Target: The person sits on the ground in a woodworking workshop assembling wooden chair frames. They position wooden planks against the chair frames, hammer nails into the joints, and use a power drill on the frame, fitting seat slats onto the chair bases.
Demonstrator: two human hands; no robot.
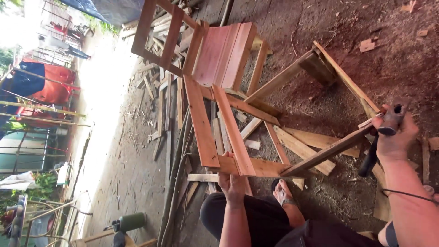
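My left hand (232, 182) grips the near end of a reddish wooden chair frame (201, 123), where two long slats meet a cross rail. My right hand (396, 135) is shut on a hammer (369, 161) with a dark handle. It holds the hammer close to the head, against the end of a long brown batten (324, 153) that runs from the frame's corner to the hand. A second slanted batten (347, 82) meets it at that end. The panelled seat (224, 55) of the frame lies farther away.
Loose planks and offcuts (302, 146) lie on the dirt under the frame, and a heap of scrap strips (157, 96) lies beyond. My sandalled foot (283, 192) rests below the frame. A green cylindrical tool (130, 222) sits lower left. Red cloth (55, 87) hangs at the left.
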